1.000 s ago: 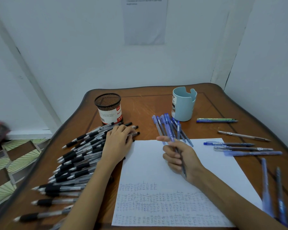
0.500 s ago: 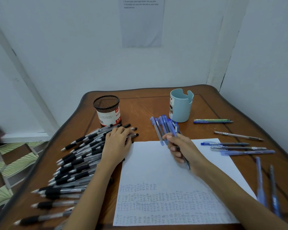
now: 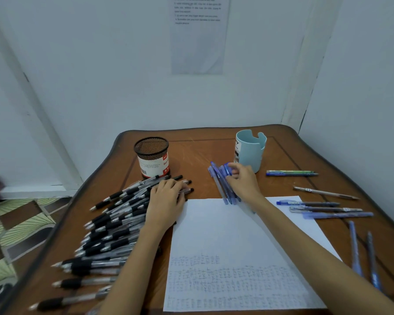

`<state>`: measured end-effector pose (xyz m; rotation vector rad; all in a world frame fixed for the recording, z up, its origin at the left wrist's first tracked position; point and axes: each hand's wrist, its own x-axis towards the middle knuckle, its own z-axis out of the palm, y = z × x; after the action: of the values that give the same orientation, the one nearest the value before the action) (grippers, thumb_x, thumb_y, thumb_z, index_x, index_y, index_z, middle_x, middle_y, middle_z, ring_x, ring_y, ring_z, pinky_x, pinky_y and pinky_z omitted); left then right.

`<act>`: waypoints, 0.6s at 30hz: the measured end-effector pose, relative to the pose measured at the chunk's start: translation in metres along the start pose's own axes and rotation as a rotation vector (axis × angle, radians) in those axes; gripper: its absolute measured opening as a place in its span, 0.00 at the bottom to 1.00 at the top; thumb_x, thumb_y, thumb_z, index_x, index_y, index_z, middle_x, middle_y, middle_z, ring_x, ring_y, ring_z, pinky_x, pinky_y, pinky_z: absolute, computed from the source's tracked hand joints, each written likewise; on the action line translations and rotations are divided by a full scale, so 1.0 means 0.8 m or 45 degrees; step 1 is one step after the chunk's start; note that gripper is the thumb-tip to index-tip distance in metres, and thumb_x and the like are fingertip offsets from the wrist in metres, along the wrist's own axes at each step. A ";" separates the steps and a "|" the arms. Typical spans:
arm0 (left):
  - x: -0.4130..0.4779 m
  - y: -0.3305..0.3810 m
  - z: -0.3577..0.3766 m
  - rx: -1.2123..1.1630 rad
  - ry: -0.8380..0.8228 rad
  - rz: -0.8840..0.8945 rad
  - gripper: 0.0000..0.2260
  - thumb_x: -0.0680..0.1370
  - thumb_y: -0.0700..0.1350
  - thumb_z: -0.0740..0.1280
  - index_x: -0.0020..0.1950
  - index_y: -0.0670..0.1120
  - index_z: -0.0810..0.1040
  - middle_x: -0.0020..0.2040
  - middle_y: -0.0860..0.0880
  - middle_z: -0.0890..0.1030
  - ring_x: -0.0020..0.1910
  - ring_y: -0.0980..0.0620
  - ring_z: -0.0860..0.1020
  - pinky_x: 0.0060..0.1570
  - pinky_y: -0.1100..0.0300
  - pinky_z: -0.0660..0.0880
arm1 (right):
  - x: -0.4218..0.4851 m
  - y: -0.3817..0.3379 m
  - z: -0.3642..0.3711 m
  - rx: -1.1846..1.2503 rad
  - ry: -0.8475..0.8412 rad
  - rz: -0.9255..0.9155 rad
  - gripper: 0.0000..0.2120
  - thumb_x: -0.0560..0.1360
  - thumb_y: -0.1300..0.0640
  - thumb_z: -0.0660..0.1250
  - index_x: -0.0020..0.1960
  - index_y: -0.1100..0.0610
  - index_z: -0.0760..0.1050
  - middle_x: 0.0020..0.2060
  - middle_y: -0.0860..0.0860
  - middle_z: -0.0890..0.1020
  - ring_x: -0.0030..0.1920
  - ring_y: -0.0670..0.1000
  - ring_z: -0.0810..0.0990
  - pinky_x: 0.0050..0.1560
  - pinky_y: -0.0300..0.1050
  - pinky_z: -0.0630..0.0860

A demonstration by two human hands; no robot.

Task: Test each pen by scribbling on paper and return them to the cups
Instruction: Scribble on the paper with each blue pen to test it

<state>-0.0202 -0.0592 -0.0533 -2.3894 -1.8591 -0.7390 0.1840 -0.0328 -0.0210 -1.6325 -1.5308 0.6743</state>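
Fingers [image 3: 233, 172] of the right hand [image 3: 245, 181] curl over blue pens [image 3: 219, 183], centre frame, grip unclear; left hand [image 3: 166, 200] rests, fingers relaxed, on black pens [image 3: 114, 223]; I judge pen-picking, next singling one out for the paper [image 3: 214, 235].

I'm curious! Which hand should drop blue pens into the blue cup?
Probably the right hand: it is at the blue pens, beside the blue cup. The left hand rests on the black pens.

Surroundings, four items.
We list a brown wooden table [image 3: 198, 155] with curved edges, pale walls [image 3: 100, 76], a printed sheet [image 3: 198, 42] fixed to the back wall, and green-and-brown patterned floor tiles [image 3: 21, 221] at left.
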 end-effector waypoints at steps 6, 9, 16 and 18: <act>0.001 -0.003 0.003 0.002 0.011 0.007 0.12 0.80 0.44 0.59 0.62 0.50 0.75 0.58 0.51 0.76 0.61 0.48 0.69 0.57 0.54 0.64 | -0.031 0.050 -0.088 -0.432 0.018 -0.167 0.13 0.75 0.69 0.64 0.54 0.58 0.81 0.52 0.55 0.81 0.54 0.53 0.77 0.57 0.43 0.73; 0.000 -0.003 0.003 0.000 0.021 0.013 0.12 0.80 0.43 0.60 0.62 0.49 0.76 0.57 0.50 0.76 0.61 0.48 0.70 0.57 0.53 0.64 | -0.040 0.085 -0.125 -0.765 -0.119 0.011 0.11 0.75 0.60 0.68 0.56 0.52 0.81 0.58 0.50 0.80 0.63 0.56 0.73 0.65 0.51 0.71; 0.001 0.002 0.000 0.106 0.079 0.090 0.09 0.76 0.38 0.67 0.55 0.43 0.79 0.51 0.44 0.79 0.51 0.42 0.76 0.46 0.49 0.71 | -0.059 0.094 -0.127 -0.591 0.095 -0.169 0.03 0.72 0.59 0.71 0.44 0.52 0.79 0.46 0.52 0.82 0.47 0.50 0.75 0.44 0.42 0.65; 0.001 0.005 -0.002 0.131 0.128 0.139 0.10 0.72 0.35 0.70 0.53 0.42 0.79 0.48 0.43 0.78 0.44 0.42 0.78 0.38 0.52 0.72 | -0.068 0.085 -0.122 -0.643 0.271 -0.366 0.02 0.72 0.59 0.70 0.44 0.55 0.78 0.41 0.51 0.82 0.44 0.53 0.77 0.44 0.43 0.62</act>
<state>-0.0173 -0.0600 -0.0508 -2.3236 -1.6714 -0.7213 0.2945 -0.1017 -0.0298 -1.7191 -1.8195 -0.0514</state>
